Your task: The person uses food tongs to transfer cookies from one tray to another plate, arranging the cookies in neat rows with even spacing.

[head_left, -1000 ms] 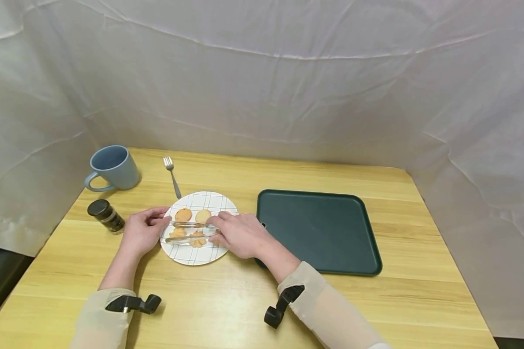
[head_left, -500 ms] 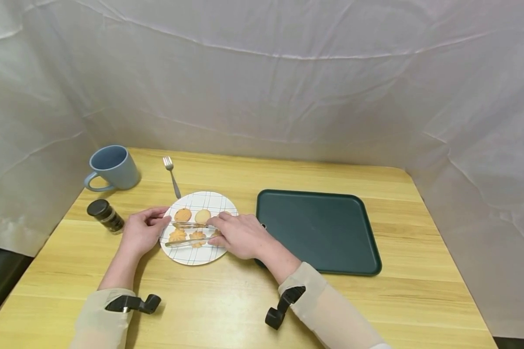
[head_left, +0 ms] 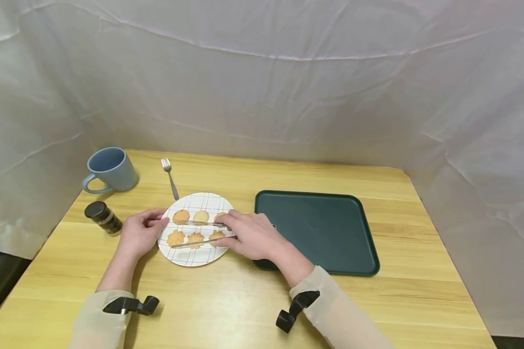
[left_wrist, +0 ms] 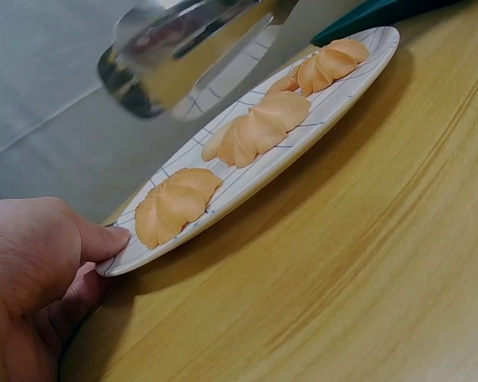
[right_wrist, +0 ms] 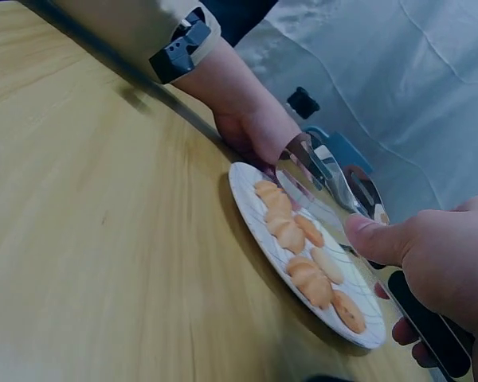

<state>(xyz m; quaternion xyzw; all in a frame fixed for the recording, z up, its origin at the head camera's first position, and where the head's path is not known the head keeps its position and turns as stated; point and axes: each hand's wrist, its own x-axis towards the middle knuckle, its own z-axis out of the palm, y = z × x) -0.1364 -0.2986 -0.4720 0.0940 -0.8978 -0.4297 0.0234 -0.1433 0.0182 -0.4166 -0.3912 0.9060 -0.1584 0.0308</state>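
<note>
A white checked plate (head_left: pixel 188 256) with several tan cookies (head_left: pixel 175 237) lies on the wooden table. My left hand (head_left: pixel 143 230) pinches its left rim, thumb on top (left_wrist: pixel 103 239). My right hand (head_left: pixel 240 231) grips metal tongs (head_left: pixel 198 241), whose two arms are spread apart just above the cookies. The left wrist view shows the plate (left_wrist: pixel 303 142), flower-shaped cookies (left_wrist: pixel 175 203) and a tongs tip (left_wrist: pixel 175 48) hovering above. In the right wrist view my right hand (right_wrist: pixel 430 255) holds the tongs (right_wrist: pixel 327 171) over the plate (right_wrist: pixel 251 199).
A dark green tray (head_left: pixel 316 230) lies right of the plate, partly behind my right hand. A blue mug (head_left: pixel 109 169), a fork (head_left: pixel 170 177) and a small dark-capped jar (head_left: pixel 102 216) stand at the back left. White cloth walls in the table.
My right hand has drawn back to the right with the tongs, uncovering more cookies. The left hand stays on the plate's rim.
</note>
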